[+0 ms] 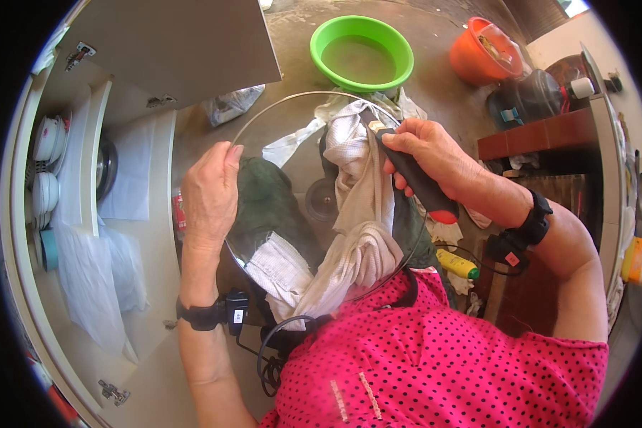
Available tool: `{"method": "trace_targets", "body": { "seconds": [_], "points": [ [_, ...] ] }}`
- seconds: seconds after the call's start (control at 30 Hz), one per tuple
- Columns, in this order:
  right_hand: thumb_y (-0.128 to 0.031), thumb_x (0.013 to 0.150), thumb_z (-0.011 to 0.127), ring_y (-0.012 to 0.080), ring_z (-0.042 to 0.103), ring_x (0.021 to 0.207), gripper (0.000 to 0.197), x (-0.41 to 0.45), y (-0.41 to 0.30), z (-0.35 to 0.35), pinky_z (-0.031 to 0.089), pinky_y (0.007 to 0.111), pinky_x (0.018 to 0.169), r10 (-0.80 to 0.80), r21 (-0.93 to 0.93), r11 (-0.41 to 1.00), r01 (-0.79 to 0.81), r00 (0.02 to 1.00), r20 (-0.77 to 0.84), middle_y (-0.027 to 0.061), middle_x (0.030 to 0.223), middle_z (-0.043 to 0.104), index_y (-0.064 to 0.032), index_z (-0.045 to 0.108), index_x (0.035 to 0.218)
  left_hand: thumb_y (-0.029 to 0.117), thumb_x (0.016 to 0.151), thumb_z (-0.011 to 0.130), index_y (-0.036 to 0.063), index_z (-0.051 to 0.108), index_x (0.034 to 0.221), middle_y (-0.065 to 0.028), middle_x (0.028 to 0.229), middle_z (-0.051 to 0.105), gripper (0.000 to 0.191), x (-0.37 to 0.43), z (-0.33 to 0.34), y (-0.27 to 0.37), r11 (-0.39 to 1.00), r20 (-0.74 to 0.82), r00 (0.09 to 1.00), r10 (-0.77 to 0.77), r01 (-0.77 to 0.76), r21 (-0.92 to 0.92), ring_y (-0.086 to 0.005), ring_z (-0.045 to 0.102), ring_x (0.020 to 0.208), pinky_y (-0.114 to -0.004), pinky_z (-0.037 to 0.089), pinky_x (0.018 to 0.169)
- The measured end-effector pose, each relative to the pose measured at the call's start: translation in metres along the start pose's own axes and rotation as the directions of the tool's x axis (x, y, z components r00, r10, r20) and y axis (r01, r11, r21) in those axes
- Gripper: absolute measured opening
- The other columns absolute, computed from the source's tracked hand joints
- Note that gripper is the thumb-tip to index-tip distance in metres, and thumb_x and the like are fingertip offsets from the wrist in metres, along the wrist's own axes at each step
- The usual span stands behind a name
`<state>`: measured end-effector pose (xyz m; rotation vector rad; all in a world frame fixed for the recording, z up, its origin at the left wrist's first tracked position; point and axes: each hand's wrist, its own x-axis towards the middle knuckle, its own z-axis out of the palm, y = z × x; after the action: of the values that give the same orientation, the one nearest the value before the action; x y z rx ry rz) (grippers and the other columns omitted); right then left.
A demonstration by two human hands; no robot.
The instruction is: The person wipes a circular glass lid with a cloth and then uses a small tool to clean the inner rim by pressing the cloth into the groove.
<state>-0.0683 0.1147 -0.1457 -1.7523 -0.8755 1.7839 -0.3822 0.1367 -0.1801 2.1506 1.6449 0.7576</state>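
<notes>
Before my body is a round, clear glass lid (322, 200) with a thin metal rim and a dark round fitting at its centre. At its left side, my left hand (209, 192) grips the rim. My right hand (430, 155) is closed on a black handle (420, 179) with a red end, at the lid's upper right; the working end is hard to make out. A long beige and white cloth (361, 187) shows through the glass, bunched and draped over my lap.
An open cabinet holding bowls (46, 139) stands at left, its door (166, 43) swung out. Ahead are a green basin (361, 53) of murky water and an orange bucket (484, 51). A large plastic bottle (527, 99) and a yellow bottle (456, 263) lie to the right.
</notes>
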Motion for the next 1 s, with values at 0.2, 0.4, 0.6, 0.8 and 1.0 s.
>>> {"method": "trace_targets", "body": {
  "seconds": [0.2,0.4,0.6,0.8,1.0],
  "points": [
    [-0.024,0.099,0.059,0.0134,0.061,0.054,0.024,0.013,-0.018,0.01,0.052,0.028,0.045,-0.068,-0.131,0.989,0.073,0.997,0.048,0.0092,0.078,0.065,-0.0001,0.056,0.098,0.023,0.101,0.055,-0.0007,0.056,0.089,-0.0212,0.079,0.058,0.027,0.001,0.0,-0.004,0.999,-0.003,1.0,-0.003,0.003,-0.036,-0.0442,0.055,0.074,-0.047,0.043,0.064],
    [-0.024,0.098,0.059,0.0136,0.063,0.054,0.025,0.023,-0.03,0.016,0.052,0.028,0.044,-0.105,-0.224,0.966,0.129,0.987,0.118,0.0089,0.075,0.067,0.0002,0.057,0.095,0.023,0.101,0.056,-0.0005,0.054,0.087,-0.0215,0.079,0.057,0.027,0.002,0.001,-0.003,0.997,-0.018,1.0,0.023,-0.024,-0.067,-0.0443,0.055,0.074,-0.047,0.042,0.063],
    [-0.026,0.098,0.06,0.0132,0.061,0.05,0.024,0.029,-0.044,0.022,0.05,0.026,0.043,-0.04,-0.26,0.962,0.08,0.987,0.156,0.0088,0.075,0.067,-0.0027,0.056,0.093,0.023,0.101,0.056,0.0004,0.056,0.087,-0.0203,0.078,0.059,0.027,0.001,0.0,-0.003,0.999,-0.019,1.0,0.02,-0.021,-0.046,-0.043,0.056,0.073,-0.047,0.043,0.062],
    [-0.026,0.096,0.061,0.0139,0.063,0.051,0.027,0.039,-0.059,0.033,0.051,0.028,0.042,-0.03,-0.338,0.935,0.112,0.971,0.239,0.0098,0.075,0.069,0.0017,0.06,0.095,0.026,0.102,0.055,0.001,0.057,0.086,-0.0183,0.077,0.06,0.029,0.002,0.0,-0.001,0.997,-0.011,1.0,0.012,-0.013,-0.074,-0.0409,0.058,0.073,-0.046,0.044,0.062],
    [-0.026,0.096,0.061,0.0142,0.059,0.046,0.026,0.044,-0.073,0.044,0.047,0.028,0.039,-0.036,-0.444,0.878,0.177,0.951,0.309,0.0084,0.071,0.067,-0.001,0.059,0.091,0.031,0.104,0.05,0.0019,0.061,0.091,-0.0186,0.081,0.063,0.033,0.001,0.0,-0.002,0.995,-0.023,1.0,0.007,-0.01,-0.101,-0.0409,0.06,0.076,-0.045,0.046,0.066]
  ]
}}
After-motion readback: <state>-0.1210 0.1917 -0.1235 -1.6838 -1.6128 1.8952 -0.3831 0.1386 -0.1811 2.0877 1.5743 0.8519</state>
